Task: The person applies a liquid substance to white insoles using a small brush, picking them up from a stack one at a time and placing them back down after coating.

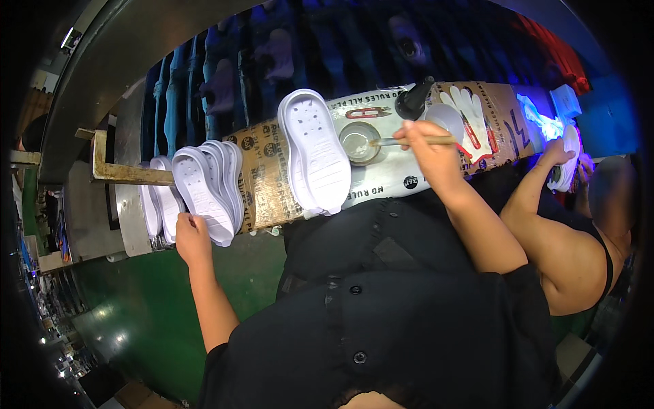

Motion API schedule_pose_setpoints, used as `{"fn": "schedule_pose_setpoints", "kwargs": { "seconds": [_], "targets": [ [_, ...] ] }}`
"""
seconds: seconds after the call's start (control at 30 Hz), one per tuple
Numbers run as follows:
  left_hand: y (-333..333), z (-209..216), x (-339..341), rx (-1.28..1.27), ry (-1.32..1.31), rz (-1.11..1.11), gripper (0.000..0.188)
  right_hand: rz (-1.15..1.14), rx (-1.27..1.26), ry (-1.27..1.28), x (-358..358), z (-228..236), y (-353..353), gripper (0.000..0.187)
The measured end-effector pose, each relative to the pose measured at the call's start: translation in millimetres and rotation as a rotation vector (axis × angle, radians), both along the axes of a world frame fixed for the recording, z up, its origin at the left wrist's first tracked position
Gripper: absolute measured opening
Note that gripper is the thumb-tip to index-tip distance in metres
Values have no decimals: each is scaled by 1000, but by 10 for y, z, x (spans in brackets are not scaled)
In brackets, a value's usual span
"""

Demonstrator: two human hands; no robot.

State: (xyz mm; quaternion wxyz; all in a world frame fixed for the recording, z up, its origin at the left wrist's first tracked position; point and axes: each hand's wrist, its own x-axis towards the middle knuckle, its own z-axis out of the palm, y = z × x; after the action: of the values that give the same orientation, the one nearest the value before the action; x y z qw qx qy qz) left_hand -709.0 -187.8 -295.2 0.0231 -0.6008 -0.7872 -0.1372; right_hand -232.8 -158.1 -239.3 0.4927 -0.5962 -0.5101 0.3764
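Right fingers (415,130) around wood-handled brush (437,140), round bowl (357,162), perforated sole (317,158)

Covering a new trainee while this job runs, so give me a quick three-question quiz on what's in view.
1. What does the right hand hold?
A) a glove
B) a brush
C) a bottle

2. True or false: the white glove lies to the right of the round bowl at the brush's tip.

3. Which hand is at the row of white soles on the left?

Key:
1. B, a brush.
2. True.
3. The left hand.
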Motion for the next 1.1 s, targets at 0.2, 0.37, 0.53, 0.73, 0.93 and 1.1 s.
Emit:
{"fn": "schedule_pose_setpoints", "kwargs": {
  "seconds": [0.2, 0.37, 0.53, 0.73, 0.93, 1.1],
  "targets": [
    [-40, 172, 141, 129, -236, 133, 18, 194, 142, -408, -139, -354, 242, 20],
    [-196, 154, 10, -64, -1627, 259, 48, 170, 226, -424, -148, -227, 202, 20],
    [-322, 412, 659, 51, -1933, 142, 66, 77, 109, -176, -139, -198, 117, 24],
    [-58, 691, 1601, 8, -1581, -199, 45, -50, 89, 174, -44, 83, -91, 31],
    [12, 804, 1977, 134, -1375, -376, 38, 454, 511, -160, -380, 619, -244, 17],
    [-17, 834, 2037, 182, -1326, -485, 45, 418, 561, -349, -530, 596, -265, 13]
  ]
}}
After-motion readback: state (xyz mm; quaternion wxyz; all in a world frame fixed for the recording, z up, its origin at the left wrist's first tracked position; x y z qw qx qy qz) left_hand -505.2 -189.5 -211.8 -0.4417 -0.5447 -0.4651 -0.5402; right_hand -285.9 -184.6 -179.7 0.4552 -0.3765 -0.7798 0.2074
